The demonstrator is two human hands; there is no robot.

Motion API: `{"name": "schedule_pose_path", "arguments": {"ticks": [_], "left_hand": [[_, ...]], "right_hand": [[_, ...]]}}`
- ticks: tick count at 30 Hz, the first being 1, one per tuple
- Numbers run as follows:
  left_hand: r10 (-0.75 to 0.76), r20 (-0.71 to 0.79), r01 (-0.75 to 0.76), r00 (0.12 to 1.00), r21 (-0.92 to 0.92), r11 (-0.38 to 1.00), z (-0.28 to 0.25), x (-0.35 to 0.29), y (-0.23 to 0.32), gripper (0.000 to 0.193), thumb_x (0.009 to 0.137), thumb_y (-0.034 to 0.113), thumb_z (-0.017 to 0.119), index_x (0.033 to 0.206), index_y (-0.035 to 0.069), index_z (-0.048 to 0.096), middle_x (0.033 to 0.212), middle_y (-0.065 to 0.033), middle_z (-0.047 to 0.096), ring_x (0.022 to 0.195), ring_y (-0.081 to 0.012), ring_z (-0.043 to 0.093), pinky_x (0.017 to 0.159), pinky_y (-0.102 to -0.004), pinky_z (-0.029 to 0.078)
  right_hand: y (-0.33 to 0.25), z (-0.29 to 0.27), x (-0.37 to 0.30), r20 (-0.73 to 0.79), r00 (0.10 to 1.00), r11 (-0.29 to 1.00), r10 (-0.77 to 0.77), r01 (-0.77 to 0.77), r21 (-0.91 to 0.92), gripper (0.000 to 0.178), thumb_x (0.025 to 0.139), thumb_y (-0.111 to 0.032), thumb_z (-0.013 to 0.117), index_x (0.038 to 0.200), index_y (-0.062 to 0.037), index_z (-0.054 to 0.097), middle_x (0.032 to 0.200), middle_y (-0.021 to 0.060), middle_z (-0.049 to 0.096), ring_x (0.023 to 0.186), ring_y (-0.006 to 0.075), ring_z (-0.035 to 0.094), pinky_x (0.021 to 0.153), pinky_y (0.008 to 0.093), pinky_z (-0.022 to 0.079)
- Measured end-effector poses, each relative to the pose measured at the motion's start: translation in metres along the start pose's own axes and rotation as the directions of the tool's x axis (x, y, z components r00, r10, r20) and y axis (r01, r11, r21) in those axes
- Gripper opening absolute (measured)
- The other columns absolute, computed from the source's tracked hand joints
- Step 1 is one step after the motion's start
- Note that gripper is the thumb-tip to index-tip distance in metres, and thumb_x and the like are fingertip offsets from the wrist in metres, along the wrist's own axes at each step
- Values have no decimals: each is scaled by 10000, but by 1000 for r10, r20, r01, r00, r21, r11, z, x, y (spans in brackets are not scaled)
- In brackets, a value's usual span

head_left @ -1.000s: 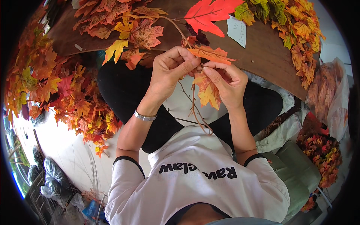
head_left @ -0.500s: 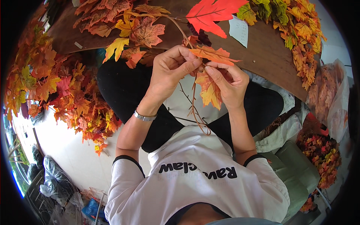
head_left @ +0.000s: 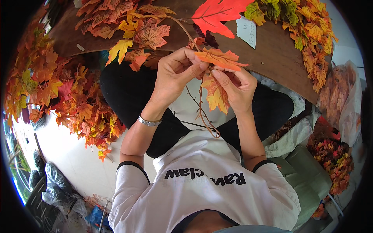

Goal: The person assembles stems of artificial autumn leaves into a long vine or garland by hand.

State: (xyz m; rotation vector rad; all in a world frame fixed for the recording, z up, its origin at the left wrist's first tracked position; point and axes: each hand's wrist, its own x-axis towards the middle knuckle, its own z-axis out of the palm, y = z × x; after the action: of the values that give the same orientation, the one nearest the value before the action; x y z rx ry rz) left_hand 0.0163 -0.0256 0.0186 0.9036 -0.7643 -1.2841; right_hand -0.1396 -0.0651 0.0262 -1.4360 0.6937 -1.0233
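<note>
Both hands meet over my lap at a brown artificial vine stem (head_left: pixel 182 27) bearing maple leaves. My left hand (head_left: pixel 175 72) pinches the stem between thumb and fingers. Close beside it, my right hand (head_left: pixel 236 84) is closed at the base of an orange artificial leaf (head_left: pixel 220 58); its thumb and fingertips are pressed together. Under the fingers hangs an orange-yellow leaf (head_left: pixel 216 96). The stem's lower end (head_left: pixel 210 128) dangles and curls toward my shirt. Farther up, a large red leaf (head_left: pixel 221 15) and a speckled leaf (head_left: pixel 153 33) spread over the table. My fingers partly hide the joint.
A brown table (head_left: pixel 278 64) curves across the far side, with a white paper slip (head_left: pixel 246 33) on it. Leaf garlands hang at the left (head_left: pixel 85 101) and far right (head_left: pixel 312 35). Clear plastic bags (head_left: pixel 349 105) and a green seat (head_left: pixel 303 182) stand to my right.
The orange leaf at my fingers has tilted slightly, showing more of its face. Both hands have shifted only a little and keep their pinch; the stem's dangling end has swayed slightly.
</note>
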Motion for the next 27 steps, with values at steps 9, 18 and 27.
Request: {"name": "schedule_pose_path", "arguments": {"ticks": [9, 18, 27], "left_hand": [[0, 23, -1, 1000, 47, 999, 1, -2, 2, 70, 807, 39, 615, 816, -2, 558, 755, -18, 580, 669, -62, 546, 597, -198, 455], [53, 39, -53, 998, -7, 999, -2, -1, 3, 59, 811, 20, 591, 825, -19, 548, 774, -36, 584, 678, -71, 548, 625, -201, 468], [19, 27, -19, 999, 16, 1000, 2, -3, 2, 75, 810, 31, 600, 837, -20, 552, 775, -44, 590, 679, -75, 548, 619, -204, 471]], "right_hand": [[-1, 2, -1, -33, 999, 1000, -7, 6, -3, 184, 800, -6, 610, 976, 46, 607, 898, 64, 614, 737, 69, 558, 644, 200, 459], [1, 0, -2, -31, 999, 999, -27, 26, -41, 164, 787, -15, 629, 938, 48, 618, 865, 67, 627, 731, 73, 568, 628, 200, 462], [3, -1, -5, -44, 999, 999, -7, 5, -41, 160, 778, -7, 637, 922, 59, 616, 874, 87, 626, 723, 82, 578, 628, 206, 471]]}}
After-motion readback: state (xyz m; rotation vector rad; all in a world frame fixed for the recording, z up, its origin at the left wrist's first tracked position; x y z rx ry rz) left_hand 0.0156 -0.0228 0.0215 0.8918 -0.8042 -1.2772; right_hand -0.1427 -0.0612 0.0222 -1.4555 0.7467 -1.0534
